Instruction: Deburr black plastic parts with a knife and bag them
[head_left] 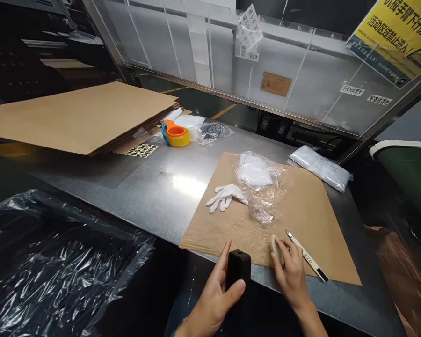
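My left hand (212, 299) is wrapped round a black block-shaped object (240, 264) with rounded corners, held upright just off the table's front edge. A small hole shows in its top; its lower part is lost against the dark. Between the fingers of my right hand (292, 269) is a small pale, rounded pad (275, 248), close above the front of a cardboard sheet (312, 206). Right of that hand, a craft knife (307, 255) marked "A26" lies on the cardboard. Farther back are a white glove (226, 197) and a clear plastic bag (272, 199) with white material in it.
Stacked cardboard (80, 117) overhangs the metal table (161, 187) at left. Behind are a tape dispenser (177, 133), a bagged dark item (214, 132) and a sticker sheet (141, 150). A white plastic package (321, 167) lies back right. A black plastic-lined bin (56, 267) stands front left.
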`<state>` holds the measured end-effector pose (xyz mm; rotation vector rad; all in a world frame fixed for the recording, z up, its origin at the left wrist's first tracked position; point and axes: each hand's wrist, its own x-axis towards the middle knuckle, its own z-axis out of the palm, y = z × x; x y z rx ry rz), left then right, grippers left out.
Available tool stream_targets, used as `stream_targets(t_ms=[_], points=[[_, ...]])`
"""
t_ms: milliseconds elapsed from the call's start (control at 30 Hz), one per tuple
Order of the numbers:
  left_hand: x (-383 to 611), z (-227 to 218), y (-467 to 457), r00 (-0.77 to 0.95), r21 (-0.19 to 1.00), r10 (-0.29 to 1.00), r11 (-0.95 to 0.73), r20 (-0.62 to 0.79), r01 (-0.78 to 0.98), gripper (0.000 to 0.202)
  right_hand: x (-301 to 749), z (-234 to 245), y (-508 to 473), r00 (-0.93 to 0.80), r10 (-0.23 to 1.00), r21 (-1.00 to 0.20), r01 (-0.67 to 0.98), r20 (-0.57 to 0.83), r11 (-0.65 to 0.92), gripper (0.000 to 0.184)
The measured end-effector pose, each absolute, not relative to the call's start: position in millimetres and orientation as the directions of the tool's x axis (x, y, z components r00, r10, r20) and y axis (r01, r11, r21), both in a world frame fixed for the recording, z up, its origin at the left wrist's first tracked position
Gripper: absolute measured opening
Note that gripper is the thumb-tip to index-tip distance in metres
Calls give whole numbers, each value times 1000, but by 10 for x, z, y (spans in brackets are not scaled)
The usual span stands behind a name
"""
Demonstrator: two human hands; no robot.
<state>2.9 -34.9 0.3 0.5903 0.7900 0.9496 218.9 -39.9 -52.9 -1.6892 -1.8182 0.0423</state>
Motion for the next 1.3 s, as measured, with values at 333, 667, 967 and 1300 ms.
stream_targets(t_ms=[333,667,967,1300], points=[[-7,-24,-376,518,918,831,346,-204,-192,52,1782,142,-502,-177,954,-815,497,242,299,18],[-79,120,-415,590,974,785,228,-187,5,55,1749,237,-563,-252,963,-949,270,94,163,11],[-77,75,-399,645,982,755,186,-122,-31,54,1731,127,-608,-221,971,-961,234,93,146,3],[-31,42,-397,628,935,758,329,-177,-133,50,1725,94,-596,-156,984,-965,229,90,125,11]])
